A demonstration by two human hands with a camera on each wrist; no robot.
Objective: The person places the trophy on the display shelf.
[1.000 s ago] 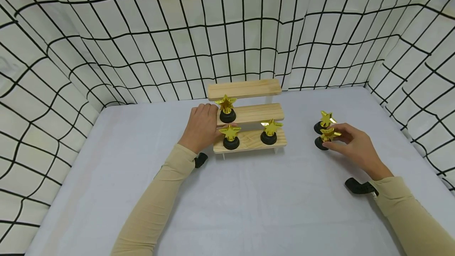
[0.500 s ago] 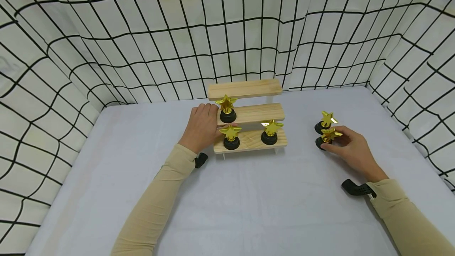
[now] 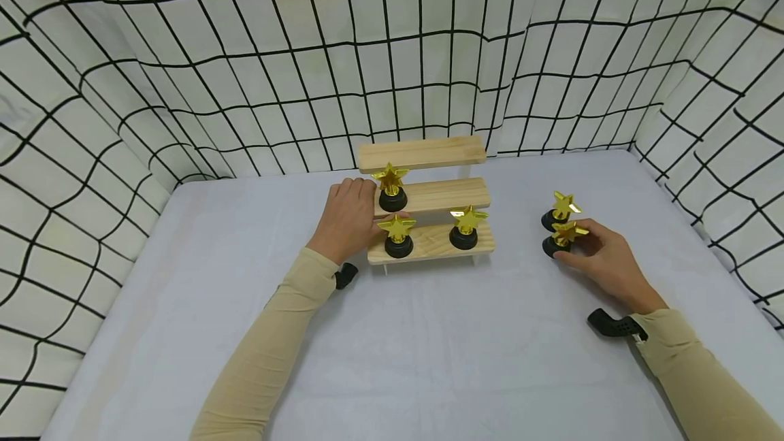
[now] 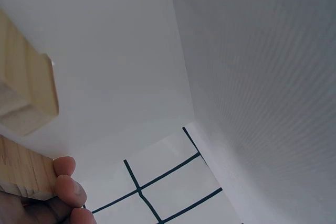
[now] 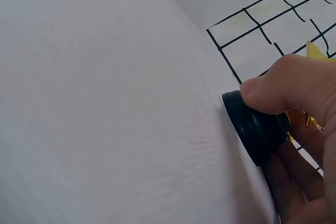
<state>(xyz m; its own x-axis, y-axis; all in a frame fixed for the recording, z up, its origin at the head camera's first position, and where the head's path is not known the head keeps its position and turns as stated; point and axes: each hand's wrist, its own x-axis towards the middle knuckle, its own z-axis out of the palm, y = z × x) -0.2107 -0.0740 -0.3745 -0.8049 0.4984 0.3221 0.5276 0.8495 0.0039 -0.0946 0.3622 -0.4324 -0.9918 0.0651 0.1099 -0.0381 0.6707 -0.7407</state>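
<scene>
A three-tier wooden display stand (image 3: 450,193) stands on the white-covered table. My left hand (image 3: 346,222) grips the left end of its middle plank; in the left wrist view, curled fingers (image 4: 68,187) lie at the plank's end. One gold star trophy (image 3: 391,186) with a black base sits on the middle tier, and two more, a left trophy (image 3: 398,235) and a right trophy (image 3: 465,228), on the bottom tier. Off to the right, my right hand (image 3: 612,264) holds a star trophy (image 3: 566,233), thumb on its black base (image 5: 254,124). That base stands upright on the cloth.
Another star trophy (image 3: 560,209) stands right behind the held one. The top plank (image 3: 422,154) bears nothing. A white wall with a black grid (image 3: 422,60) encloses the back and sides of the table (image 3: 429,359).
My right hand has shifted slightly down, its thumb moving lower onto the base of the trophy. The left hand, the stand and the trophies look unmoved.
</scene>
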